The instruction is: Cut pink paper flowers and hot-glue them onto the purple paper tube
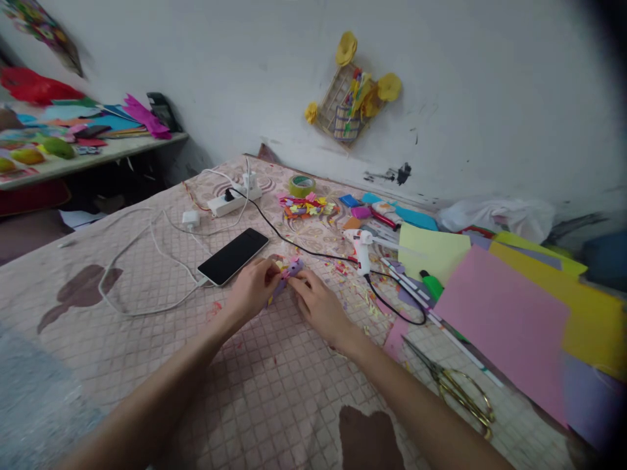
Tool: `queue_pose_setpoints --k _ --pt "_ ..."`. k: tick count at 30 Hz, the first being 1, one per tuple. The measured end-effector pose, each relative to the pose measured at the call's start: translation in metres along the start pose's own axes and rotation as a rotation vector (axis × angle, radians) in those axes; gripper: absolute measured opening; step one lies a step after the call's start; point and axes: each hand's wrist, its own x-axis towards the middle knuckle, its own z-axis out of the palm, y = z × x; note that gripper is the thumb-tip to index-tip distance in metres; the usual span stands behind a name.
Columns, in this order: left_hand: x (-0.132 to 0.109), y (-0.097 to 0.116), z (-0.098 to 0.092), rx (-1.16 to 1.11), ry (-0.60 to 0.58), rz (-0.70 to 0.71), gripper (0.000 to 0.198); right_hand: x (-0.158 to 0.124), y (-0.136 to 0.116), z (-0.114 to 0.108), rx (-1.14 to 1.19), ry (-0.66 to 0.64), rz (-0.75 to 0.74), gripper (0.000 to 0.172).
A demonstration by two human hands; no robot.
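A small purple paper craft piece (294, 266) with bits of yellow and pink is held between both hands, just above the table. My left hand (252, 288) pinches it from the left, thumb and fingers pressed together. From the right, my right hand (319, 307) grips it with the fingertips close to the left ones. Parts of the piece are hidden by the fingers, so its full shape does not show. A black-screened phone (234, 256) lies beside my left hand. To the right of the hands a white glue gun (362, 253) rests among paper scraps.
Gold-handled scissors (453, 384) lie near my right forearm. Pink (507, 320) and yellow (595, 320) sheets cover the right side. Behind the hands are a paper-cutting pile (307, 206), a tape roll (302, 185) and a power strip (235, 201). Cables cross the table.
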Motion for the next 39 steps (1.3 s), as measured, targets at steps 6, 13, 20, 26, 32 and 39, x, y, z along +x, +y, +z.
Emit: queue_pose_setpoints --k 6,13,20,26,32,39 --pt "-0.002 0.003 -0.001 -0.038 0.011 0.013 0.011 0.001 0.001 0.002 -0.018 -0.004 0.005 0.041" --pt "-0.004 0.005 -0.002 -0.032 -0.022 0.008 0.008 0.000 0.001 0.003 -0.005 -0.005 0.004 0.041" --pt "-0.005 0.005 -0.002 -0.019 -0.016 -0.002 0.006 -0.003 0.001 -0.001 0.025 0.006 -0.012 0.039" --pt "-0.006 0.009 -0.003 -0.029 0.015 -0.027 0.008 -0.007 0.002 -0.002 0.051 0.018 -0.021 0.037" --pt "-0.007 0.010 -0.004 0.014 0.059 -0.051 0.011 -0.007 0.003 -0.001 0.051 0.028 -0.040 0.039" --pt "-0.011 0.008 0.000 0.089 0.030 -0.059 0.012 -0.007 0.004 0.001 0.038 0.026 -0.040 0.040"
